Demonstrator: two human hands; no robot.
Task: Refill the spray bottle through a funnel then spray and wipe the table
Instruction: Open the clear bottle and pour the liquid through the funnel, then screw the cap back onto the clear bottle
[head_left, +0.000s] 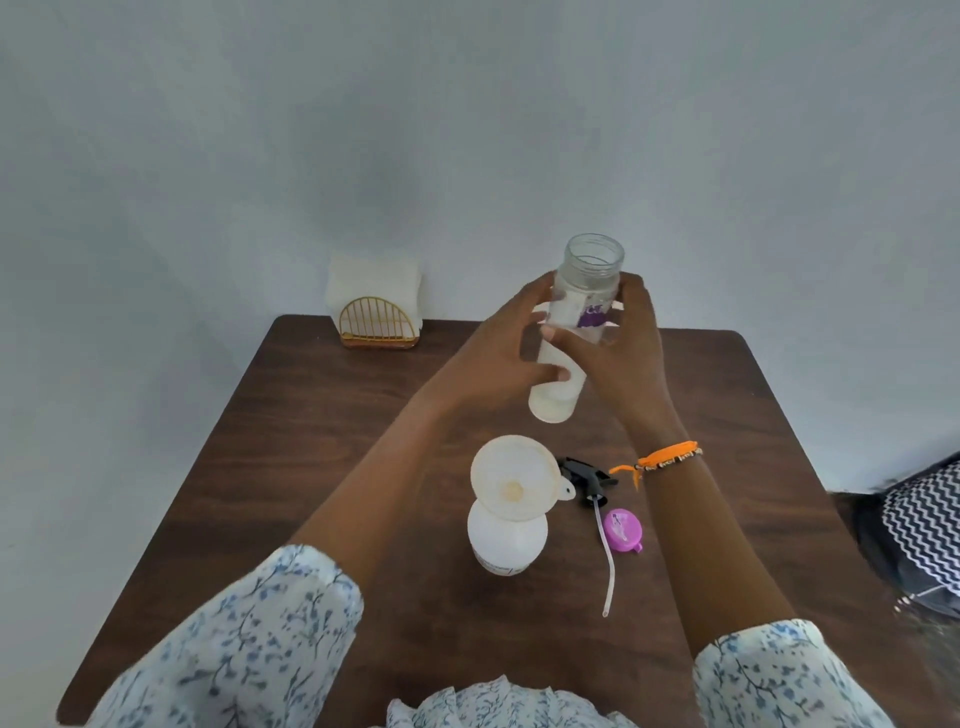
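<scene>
The clear bottle (576, 322) bears a purple label (lettering too blurred to read).

Both arms outstretched, left hand (506, 358) and right hand (621, 353) raised, fingers curled.

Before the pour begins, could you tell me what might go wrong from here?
1. The funnel sits tilted on the spray bottle, so liquid could tip it or spill onto the table.
2. The open bottle, held aloft by the left hand and right hand, has a wide mouth and may overshoot.
</scene>
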